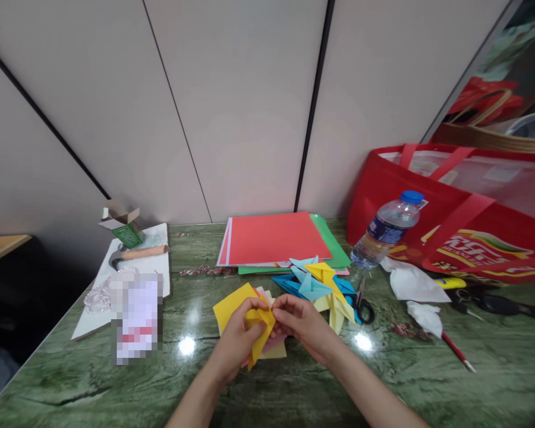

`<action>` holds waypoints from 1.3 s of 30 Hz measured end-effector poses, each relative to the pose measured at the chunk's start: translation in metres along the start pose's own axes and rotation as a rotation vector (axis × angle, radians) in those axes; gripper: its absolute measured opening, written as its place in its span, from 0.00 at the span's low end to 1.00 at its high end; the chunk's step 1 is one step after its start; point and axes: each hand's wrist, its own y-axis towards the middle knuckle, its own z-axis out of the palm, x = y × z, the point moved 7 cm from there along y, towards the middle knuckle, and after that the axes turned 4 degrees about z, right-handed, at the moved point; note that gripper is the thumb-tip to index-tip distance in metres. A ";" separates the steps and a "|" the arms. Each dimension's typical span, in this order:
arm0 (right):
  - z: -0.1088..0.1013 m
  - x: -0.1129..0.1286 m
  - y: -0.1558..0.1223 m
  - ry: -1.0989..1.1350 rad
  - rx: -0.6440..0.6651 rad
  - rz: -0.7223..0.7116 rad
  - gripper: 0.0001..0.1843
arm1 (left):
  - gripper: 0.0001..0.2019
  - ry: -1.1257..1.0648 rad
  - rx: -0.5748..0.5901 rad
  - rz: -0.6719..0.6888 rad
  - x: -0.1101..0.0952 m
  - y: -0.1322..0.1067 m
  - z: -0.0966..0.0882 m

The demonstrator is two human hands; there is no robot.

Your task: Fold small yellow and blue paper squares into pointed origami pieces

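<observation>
- Folded yellow paper point(261, 344): between both hands; likely light, springy, easily creased, best held by its edges.
- Left hand point(243, 330): pinching the paper.
- Right hand point(303, 324): fingertips closed on its upper corner.
- Folded pieces point(314, 288): just beyond the right hand.

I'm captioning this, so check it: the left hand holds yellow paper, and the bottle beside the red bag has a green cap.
The cap is blue, not green, as the head view shows. The left hand does hold yellow paper.
</observation>
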 end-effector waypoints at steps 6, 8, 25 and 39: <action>-0.001 0.011 0.000 -0.269 -0.021 -0.178 0.12 | 0.11 -0.216 0.059 -0.074 0.005 0.000 0.006; -0.001 0.022 -0.004 -0.445 -0.065 -0.341 0.10 | 0.11 -0.286 0.079 -0.128 0.009 0.001 0.005; 0.010 0.042 -0.020 -0.669 -0.118 -0.607 0.06 | 0.13 -0.183 0.100 -0.177 0.014 0.000 0.004; 0.005 0.041 -0.019 -0.699 -0.175 -0.593 0.07 | 0.07 0.578 -0.097 0.684 -0.054 -0.016 -0.011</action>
